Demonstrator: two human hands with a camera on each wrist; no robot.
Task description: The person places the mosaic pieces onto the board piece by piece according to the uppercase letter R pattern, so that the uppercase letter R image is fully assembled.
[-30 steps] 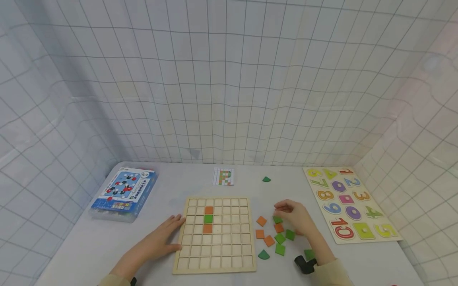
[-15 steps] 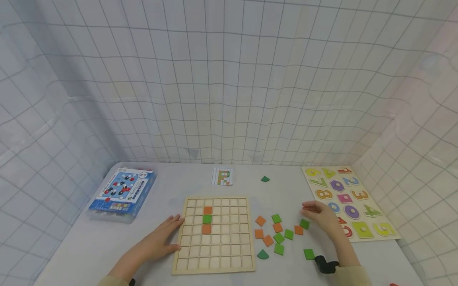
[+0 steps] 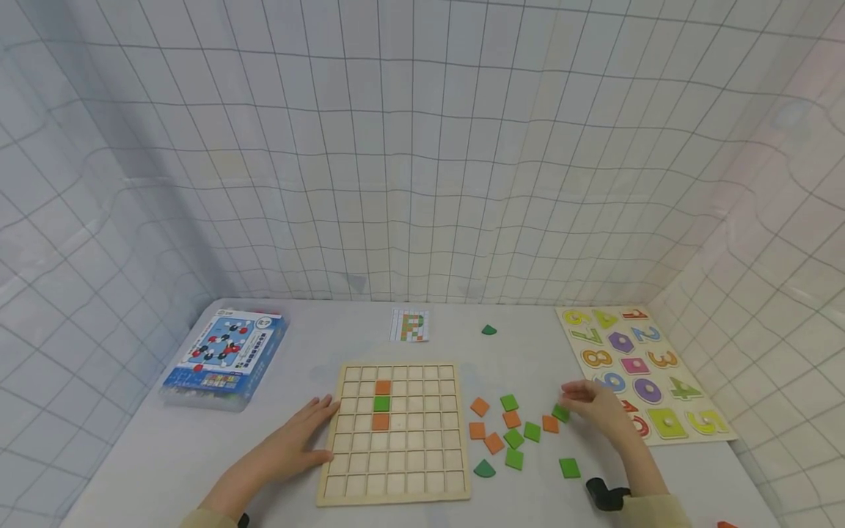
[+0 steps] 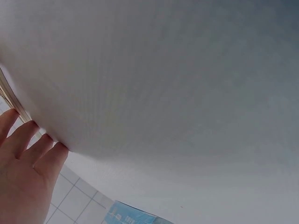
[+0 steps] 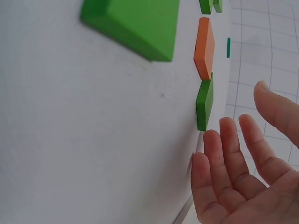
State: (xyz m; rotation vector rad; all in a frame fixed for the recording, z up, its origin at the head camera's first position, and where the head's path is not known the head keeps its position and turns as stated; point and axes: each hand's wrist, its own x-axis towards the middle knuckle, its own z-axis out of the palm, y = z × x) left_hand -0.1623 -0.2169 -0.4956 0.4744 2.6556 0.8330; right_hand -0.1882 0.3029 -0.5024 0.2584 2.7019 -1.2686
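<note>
A wooden grid board (image 3: 396,496) lies mid-table with an orange square tile (image 3: 383,387), a green one (image 3: 381,404) and another orange one (image 3: 380,422) stacked in one column of its cells. My left hand (image 3: 297,438) rests along the board's left edge with fingers extended; in the left wrist view its fingertips (image 4: 60,148) touch that edge. To the right, my right hand (image 3: 599,412) hovers by a green square tile (image 3: 560,413). The right wrist view shows its fingers (image 5: 229,154) loosely bent, thumb apart, holding nothing, just beside that green tile (image 5: 204,103).
Several loose orange and green tiles (image 3: 513,438) lie right of the board, with a green quarter-circle piece (image 3: 485,468). A pattern card (image 3: 410,325) and another quarter-circle (image 3: 489,330) lie behind. A boxed molecule set (image 3: 224,356) stands left; a number puzzle board (image 3: 650,381) lies right.
My right hand has moved right, away from the main group of tiles, then slightly down to the green tile by the number puzzle. My left hand stays at the board's edge.
</note>
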